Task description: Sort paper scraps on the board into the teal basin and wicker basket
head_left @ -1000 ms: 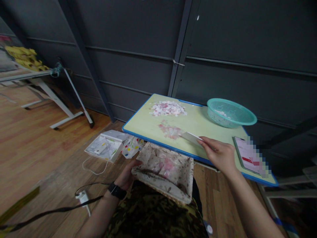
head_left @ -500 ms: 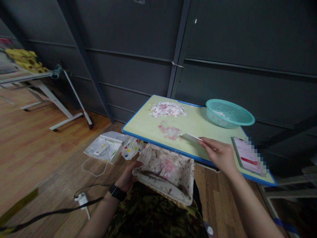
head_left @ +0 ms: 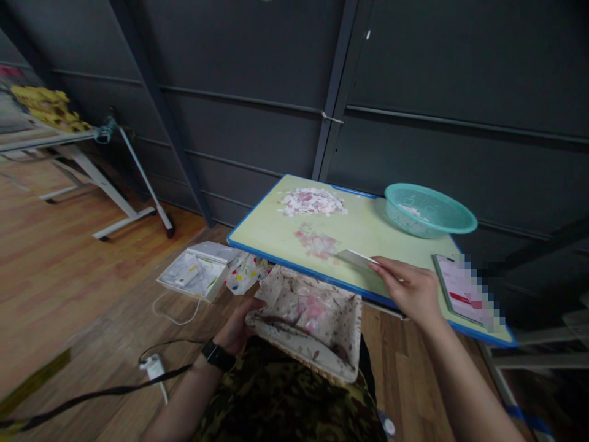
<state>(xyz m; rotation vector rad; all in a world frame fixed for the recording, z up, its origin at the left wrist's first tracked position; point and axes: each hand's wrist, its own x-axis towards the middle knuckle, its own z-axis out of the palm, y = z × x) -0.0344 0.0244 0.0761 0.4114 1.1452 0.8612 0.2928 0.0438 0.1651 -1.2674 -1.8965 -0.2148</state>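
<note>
My left hand (head_left: 245,317) grips the left rim of a cloth-lined basket (head_left: 338,362) at my lap. Its spotted lining is stained brown, and clear bags (head_left: 313,310) with something pink lie inside. Between the fingers of my right hand (head_left: 409,282) is a thin, flat, pale card (head_left: 355,258), held at a slant over the yellow board. The card's far edge is beside a small spread of pinkish, translucent pieces (head_left: 317,241); I cannot tell if it touches them. Farther back lies a larger heap of white and pink flakes (head_left: 313,201).
The yellow board (head_left: 257,230) has a blue edge. On it stand a green colander (head_left: 430,210) with white pieces inside and a phone (head_left: 460,291). On the floor are an open white box (head_left: 193,273), a dotted bag (head_left: 246,273) and a power cable (head_left: 110,390). A dark panel wall (head_left: 257,92) rises behind.
The card in my right hand has tilted slightly, so more of its flat face shows. My left hand and the basket have stayed in place. The view has shifted a little.
</note>
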